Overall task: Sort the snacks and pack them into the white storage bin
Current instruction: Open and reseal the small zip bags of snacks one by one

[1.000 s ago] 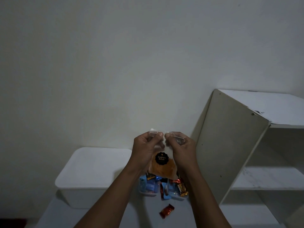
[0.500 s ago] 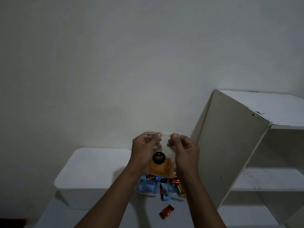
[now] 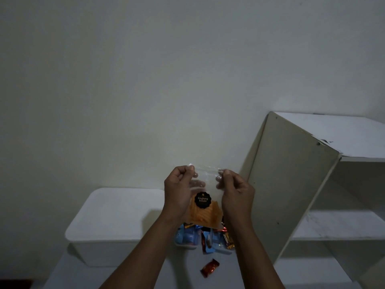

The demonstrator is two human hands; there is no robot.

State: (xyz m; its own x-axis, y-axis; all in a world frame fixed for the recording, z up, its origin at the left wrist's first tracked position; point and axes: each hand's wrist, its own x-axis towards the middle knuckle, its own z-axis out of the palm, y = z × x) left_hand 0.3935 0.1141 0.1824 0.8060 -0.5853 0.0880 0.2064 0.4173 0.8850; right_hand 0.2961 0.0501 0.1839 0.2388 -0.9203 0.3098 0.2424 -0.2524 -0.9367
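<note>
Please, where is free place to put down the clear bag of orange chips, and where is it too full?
Free: the flat lid of the white storage bin, left of the left hand; the middle shelf of the white shelf unit, right of the right hand. Crowded: under the bag of chips, where the snack pile and one red candy lie.

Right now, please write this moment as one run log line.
left hand: holds chip bag | right hand: holds chip bag | white storage bin: lid on

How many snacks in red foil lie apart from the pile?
1: a red foil snack lies alone on the table, in front of the snack pile. Others may hide inside the pile.
</note>
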